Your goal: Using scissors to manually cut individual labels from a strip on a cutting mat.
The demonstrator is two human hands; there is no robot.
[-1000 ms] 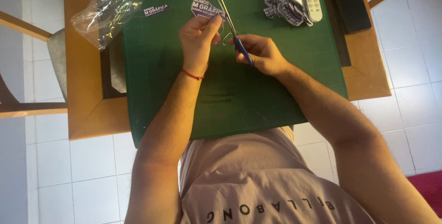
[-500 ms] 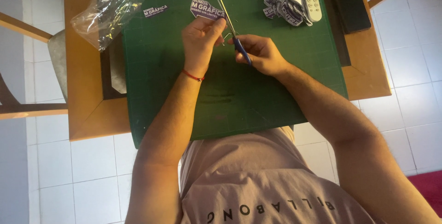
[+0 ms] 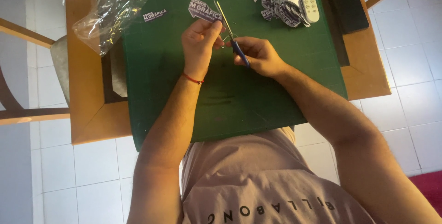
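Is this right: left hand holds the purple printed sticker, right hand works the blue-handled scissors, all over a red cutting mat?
Not quite. The cutting mat is dark green, not red, as the head view shows. The rest stands: the left hand holds the purple printed sticker and the right hand works the blue-handled scissors over it.

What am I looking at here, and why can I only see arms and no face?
The camera sits on a person's head and looks down, so you see only their arms and shirt. The left hand holds a purple printed sticker. The right hand holds scissors with blue handles, their blades at the sticker. Underneath lies a green cutting mat on a wooden table. At the far end are a heap of cut paper scraps, a white remote control, a clear plastic bag and one small sticker.
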